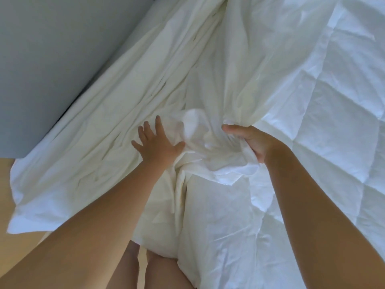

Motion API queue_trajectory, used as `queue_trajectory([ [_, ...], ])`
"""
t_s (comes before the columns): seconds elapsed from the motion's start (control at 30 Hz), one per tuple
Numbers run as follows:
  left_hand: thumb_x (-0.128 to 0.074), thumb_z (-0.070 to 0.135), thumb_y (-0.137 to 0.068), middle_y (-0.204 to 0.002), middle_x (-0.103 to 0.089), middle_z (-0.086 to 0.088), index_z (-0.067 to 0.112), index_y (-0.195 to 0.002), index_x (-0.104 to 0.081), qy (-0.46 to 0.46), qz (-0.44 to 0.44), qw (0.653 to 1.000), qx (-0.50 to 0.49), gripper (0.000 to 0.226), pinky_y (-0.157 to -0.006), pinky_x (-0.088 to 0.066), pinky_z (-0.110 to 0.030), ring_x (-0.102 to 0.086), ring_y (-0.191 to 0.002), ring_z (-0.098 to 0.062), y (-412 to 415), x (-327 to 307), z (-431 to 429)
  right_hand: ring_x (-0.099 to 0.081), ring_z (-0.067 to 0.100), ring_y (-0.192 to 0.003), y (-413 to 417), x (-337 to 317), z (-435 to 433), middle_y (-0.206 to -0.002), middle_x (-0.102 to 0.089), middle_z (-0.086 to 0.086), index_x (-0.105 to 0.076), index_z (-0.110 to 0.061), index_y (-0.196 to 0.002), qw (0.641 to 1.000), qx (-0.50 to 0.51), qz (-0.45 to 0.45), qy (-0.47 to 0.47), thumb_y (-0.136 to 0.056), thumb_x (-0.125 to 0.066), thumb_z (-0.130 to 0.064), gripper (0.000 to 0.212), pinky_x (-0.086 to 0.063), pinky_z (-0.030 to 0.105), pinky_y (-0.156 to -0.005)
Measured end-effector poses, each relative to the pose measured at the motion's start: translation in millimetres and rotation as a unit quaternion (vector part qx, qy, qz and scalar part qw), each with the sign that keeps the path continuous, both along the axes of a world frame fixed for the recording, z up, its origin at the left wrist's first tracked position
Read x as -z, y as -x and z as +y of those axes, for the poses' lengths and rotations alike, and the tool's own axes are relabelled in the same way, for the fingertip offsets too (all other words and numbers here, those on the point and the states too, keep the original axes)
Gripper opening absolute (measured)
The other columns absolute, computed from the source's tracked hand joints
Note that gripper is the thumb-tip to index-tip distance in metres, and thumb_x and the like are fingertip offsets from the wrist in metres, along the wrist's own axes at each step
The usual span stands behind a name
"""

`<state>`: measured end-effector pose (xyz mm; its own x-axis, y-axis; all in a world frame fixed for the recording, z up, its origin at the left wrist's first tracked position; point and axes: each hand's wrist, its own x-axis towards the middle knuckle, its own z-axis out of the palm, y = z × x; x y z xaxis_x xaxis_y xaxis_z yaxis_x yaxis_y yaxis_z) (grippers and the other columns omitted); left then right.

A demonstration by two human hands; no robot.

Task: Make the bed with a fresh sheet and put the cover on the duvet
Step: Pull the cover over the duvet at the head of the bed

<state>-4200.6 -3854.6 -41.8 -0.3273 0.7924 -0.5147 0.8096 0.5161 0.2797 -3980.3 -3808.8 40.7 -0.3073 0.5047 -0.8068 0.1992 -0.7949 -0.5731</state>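
Observation:
A cream duvet cover (129, 113) lies rumpled across the left and middle of the bed. A white quilted duvet (333, 105) covers the right side. Where they meet, a bunched white fold (193, 126) sticks up. My left hand (155, 142) lies flat with spread fingers on the cover, just left of that fold. My right hand (248, 140) grips a gathered edge of the cream cover against the duvet, thumb on top and fingers curled underneath.
A grey headboard or wall panel (52, 59) runs along the upper left. The bed's near corner (23, 215) hangs over a light wooden floor (16, 257). My bare legs (145, 265) stand against the bed's edge at the bottom.

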Motion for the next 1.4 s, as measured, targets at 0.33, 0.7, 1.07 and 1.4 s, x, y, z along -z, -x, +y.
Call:
queue_trajectory([
  [0.33, -0.046, 0.024, -0.096, -0.071, -0.043, -0.009, 0.012, -0.076, -0.047, -0.163, -0.366, 0.882, -0.247, 0.023, -0.062, -0.032, -0.030, -0.040, -0.065, -0.016, 68, -65, 6, -0.069, 0.025, -0.091, 40, 13, 16, -0.095, -0.072, 0.007, -0.075, -0.014, -0.094, 0.982, 0.043, 0.183, 0.002, -0.075, -0.068, -0.029, 0.025, -0.055, 0.035, -0.078],
  [0.7, -0.064, 0.030, -0.084, -0.108, -0.058, -0.014, 0.013, -0.108, -0.056, -0.136, 0.110, 0.982, 0.073, 0.031, -0.080, -0.041, -0.038, -0.056, -0.101, -0.035, 167, -95, 34, -0.070, 0.024, -0.079, 105, 7, 42, -0.083, -0.070, 0.009, -0.055, -0.006, -0.102, 0.952, 0.134, 0.274, -0.030, -0.079, -0.056, -0.013, 0.024, -0.057, 0.034, -0.069],
  [1.07, -0.058, 0.039, -0.089, -0.105, -0.067, -0.007, 0.009, -0.106, -0.067, -0.096, -0.250, 0.964, -0.009, 0.036, -0.085, -0.047, -0.033, -0.061, -0.097, -0.022, 23, -73, 88, -0.068, 0.025, -0.088, 94, 12, 38, -0.095, -0.070, 0.010, -0.066, -0.006, -0.104, 0.975, 0.057, 0.216, -0.019, -0.076, -0.056, -0.017, 0.032, -0.055, 0.033, -0.078],
  [1.4, -0.061, 0.046, -0.083, -0.046, -0.052, 0.002, 0.011, -0.060, -0.052, 0.053, -0.263, 0.963, 0.011, 0.044, -0.046, -0.037, -0.018, -0.051, -0.043, -0.013, -3, -93, 104, -0.067, 0.033, -0.085, 99, 20, 20, -0.088, -0.068, 0.017, -0.065, 0.000, -0.092, 0.982, 0.144, 0.104, -0.059, -0.078, -0.051, 0.012, 0.023, -0.056, 0.040, -0.076],
])
